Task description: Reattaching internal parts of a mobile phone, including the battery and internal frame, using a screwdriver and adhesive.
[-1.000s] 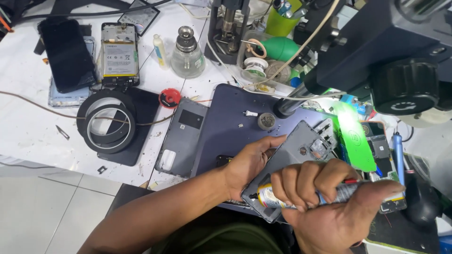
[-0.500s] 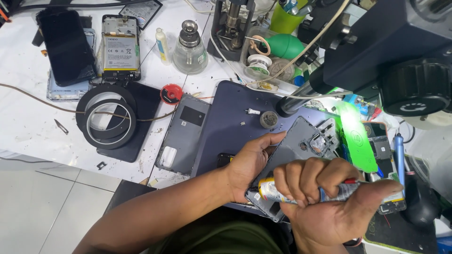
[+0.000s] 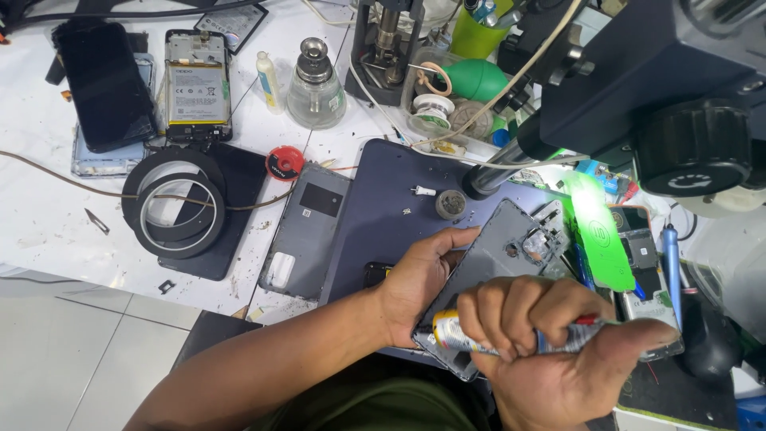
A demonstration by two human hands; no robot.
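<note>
My left hand (image 3: 416,279) grips the left edge of a grey phone back cover (image 3: 501,255) and tilts it up over the dark work mat (image 3: 391,199). My right hand (image 3: 550,351) is closed in a fist around a small glue tube (image 3: 447,331) with a red cap end (image 3: 586,321), lying across the cover's lower edge. The tube's tip is hidden behind my fingers.
A second grey cover (image 3: 307,227) lies left of the mat. Tape rolls (image 3: 175,207), a glass bottle (image 3: 315,84), an opened phone (image 3: 195,80) and a black phone (image 3: 104,80) sit at the left. A microscope body (image 3: 662,88) overhangs the right; a green plastic piece (image 3: 594,231) lies beneath it.
Both hands with the cover and tube stay nearly in place; the view has shifted slightly, and my right fist sits a little lower on the cover.
</note>
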